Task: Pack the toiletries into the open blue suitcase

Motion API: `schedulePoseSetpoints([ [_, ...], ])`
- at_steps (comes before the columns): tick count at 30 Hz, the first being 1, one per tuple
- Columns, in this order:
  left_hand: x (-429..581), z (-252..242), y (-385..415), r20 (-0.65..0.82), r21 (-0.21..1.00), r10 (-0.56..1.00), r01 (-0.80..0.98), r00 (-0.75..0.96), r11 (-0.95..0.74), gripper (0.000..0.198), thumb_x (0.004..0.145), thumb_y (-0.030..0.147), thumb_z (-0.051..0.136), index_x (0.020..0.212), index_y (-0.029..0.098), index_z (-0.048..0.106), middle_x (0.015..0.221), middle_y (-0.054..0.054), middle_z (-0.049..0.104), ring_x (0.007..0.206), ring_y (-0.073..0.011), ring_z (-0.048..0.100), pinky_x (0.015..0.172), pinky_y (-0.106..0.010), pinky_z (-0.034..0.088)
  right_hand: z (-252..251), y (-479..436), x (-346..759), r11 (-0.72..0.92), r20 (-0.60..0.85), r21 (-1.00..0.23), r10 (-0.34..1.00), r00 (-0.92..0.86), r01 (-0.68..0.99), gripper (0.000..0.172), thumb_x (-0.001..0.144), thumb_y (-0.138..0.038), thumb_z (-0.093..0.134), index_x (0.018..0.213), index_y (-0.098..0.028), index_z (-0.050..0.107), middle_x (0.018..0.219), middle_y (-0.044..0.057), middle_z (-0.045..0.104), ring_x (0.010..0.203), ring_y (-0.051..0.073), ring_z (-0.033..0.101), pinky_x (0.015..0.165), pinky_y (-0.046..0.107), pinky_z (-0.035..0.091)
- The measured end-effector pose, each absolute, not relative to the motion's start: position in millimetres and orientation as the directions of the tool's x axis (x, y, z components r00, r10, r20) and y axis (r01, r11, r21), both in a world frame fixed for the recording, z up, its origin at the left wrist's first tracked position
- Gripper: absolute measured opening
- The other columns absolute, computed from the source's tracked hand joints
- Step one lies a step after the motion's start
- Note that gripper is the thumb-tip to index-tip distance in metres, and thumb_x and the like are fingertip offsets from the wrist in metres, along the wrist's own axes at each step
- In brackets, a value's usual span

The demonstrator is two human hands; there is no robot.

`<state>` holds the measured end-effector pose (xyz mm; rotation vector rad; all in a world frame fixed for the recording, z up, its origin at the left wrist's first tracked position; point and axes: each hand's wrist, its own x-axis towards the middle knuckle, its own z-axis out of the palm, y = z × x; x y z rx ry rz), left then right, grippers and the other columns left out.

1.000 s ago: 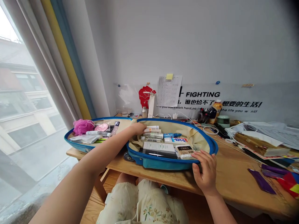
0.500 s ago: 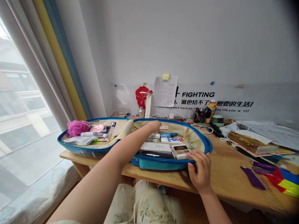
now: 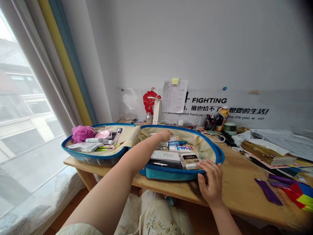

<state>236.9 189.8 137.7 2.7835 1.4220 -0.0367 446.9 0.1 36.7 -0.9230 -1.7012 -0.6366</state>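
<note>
A blue-edged suitcase (image 3: 168, 175) lies unfolded on the desk, both halves holding things. My left hand (image 3: 166, 134) reaches into the right half, fingers partly outstretched above a small white box with an orange end (image 3: 174, 138); its palm side is hidden. Beside it are a blue bottle (image 3: 177, 143) and a toothpaste box (image 3: 181, 148). My right hand (image 3: 212, 181) rests on the near right rim, fingers spread over the edge and thumb outside. Its fingertips are by a pack of cotton swabs (image 3: 190, 161). A white printed box (image 3: 166, 156) lies left of the pack.
The left half holds a pink bath puff (image 3: 83, 133), a white tube (image 3: 97, 141) and a clear packet (image 3: 84, 147). On the wooden desk (image 3: 234, 182) at right are papers (image 3: 274, 137), purple wrappers (image 3: 269, 192) and a cable. A white lamp (image 3: 156, 111) stands behind.
My left hand has shifted slightly right and lower, its fingers now more outstretched. The orange-ended box sits lower and shows beneath the hand. My right hand stays on the rim; the view shifted slightly.
</note>
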Motion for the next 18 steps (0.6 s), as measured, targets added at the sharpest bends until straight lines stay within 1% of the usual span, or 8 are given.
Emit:
schedulePoseSetpoints([
  [2,220.3,155.3,186.9,0.045,0.011,0.846,0.847,0.531,-0.532,0.039,0.095,0.037,0.05,0.132,0.024,0.053,0.136,-0.007,0.055,0.117,-0.0188,0.056,0.101,-0.033,0.046,36.0,1.3,447.6,0.567,0.951,-0.029,0.268,-0.151,0.823,0.024,0.092,-0.03,0.043,0.108,-0.023,0.059,0.103,0.007,0.067,0.111,0.025,0.058,0.108,0.046,0.029],
  [4,191.1,174.5,183.6,0.115,0.01,0.891,0.896,0.44,-0.444,0.039,0.097,0.042,0.041,0.13,0.026,0.056,0.136,-0.005,0.056,0.119,-0.0178,0.056,0.1,-0.026,0.044,35.4,2.2,448.0,0.572,0.954,-0.037,0.265,-0.142,0.82,0.023,0.092,-0.03,0.044,0.107,-0.024,0.059,0.102,0.007,0.067,0.11,0.025,0.059,0.107,0.047,0.03],
  [7,122.2,196.0,174.2,0.155,-0.014,0.959,0.971,0.239,-0.239,0.049,0.097,0.05,0.03,0.119,0.022,0.064,0.129,-0.009,0.06,0.114,-0.0237,0.059,0.094,-0.031,0.048,34.8,2.9,448.1,0.577,0.955,-0.053,0.267,-0.127,0.815,0.023,0.092,-0.03,0.044,0.106,-0.024,0.06,0.101,0.007,0.068,0.11,0.026,0.059,0.107,0.047,0.031],
  [9,66.3,200.9,162.2,0.136,-0.048,0.986,0.995,0.095,-0.089,0.052,0.096,0.047,0.027,0.115,0.019,0.066,0.122,-0.012,0.064,0.111,-0.0269,0.061,0.09,-0.035,0.049,34.8,2.9,448.0,0.578,0.956,-0.044,0.261,-0.133,0.815,0.023,0.091,-0.03,0.044,0.107,-0.023,0.06,0.101,0.007,0.068,0.11,0.026,0.059,0.107,0.047,0.031],
  [11,11.6,198.3,145.7,0.097,-0.096,0.995,0.995,-0.01,0.019,0.045,0.092,0.04,0.034,0.116,0.02,0.066,0.12,-0.013,0.065,0.109,-0.0279,0.062,0.09,-0.037,0.05,35.4,2.9,447.8,0.575,0.956,-0.028,0.256,-0.147,0.818,0.022,0.092,-0.03,0.045,0.107,-0.023,0.06,0.101,0.007,0.068,0.11,0.026,0.059,0.107,0.047,0.031],
  [14,-51.6,184.8,119.7,0.003,-0.176,0.996,0.981,-0.085,0.084,0.038,0.078,0.031,0.054,0.11,0.02,0.069,0.117,-0.014,0.067,0.107,-0.0293,0.063,0.09,-0.037,0.05,37.4,2.9,446.7,0.573,0.957,-0.012,0.243,-0.156,0.819,0.021,0.092,-0.029,0.044,0.106,-0.022,0.059,0.1,0.008,0.067,0.11,0.026,0.058,0.107,0.047,0.031],
  [16,-75.5,172.9,107.2,-0.05,-0.223,0.993,0.971,-0.102,0.089,0.039,0.069,0.027,0.061,0.107,0.023,0.071,0.117,-0.012,0.067,0.112,-0.0301,0.061,0.094,-0.037,0.048,38.5,3.1,445.8,0.572,0.959,-0.006,0.235,-0.157,0.82,0.022,0.093,-0.03,0.043,0.106,-0.022,0.059,0.1,0.008,0.067,0.109,0.026,0.058,0.107,0.047,0.031],
  [18,-86.0,161.3,100.8,-0.085,-0.257,0.991,0.963,-0.105,0.08,0.046,0.062,0.026,0.066,0.108,0.026,0.071,0.121,-0.011,0.066,0.116,-0.031,0.058,0.097,-0.038,0.047,38.5,3.6,445.3,0.571,0.962,-0.008,0.23,-0.15,0.821,0.022,0.094,-0.03,0.042,0.106,-0.022,0.059,0.101,0.008,0.067,0.109,0.026,0.058,0.107,0.048,0.03],
])
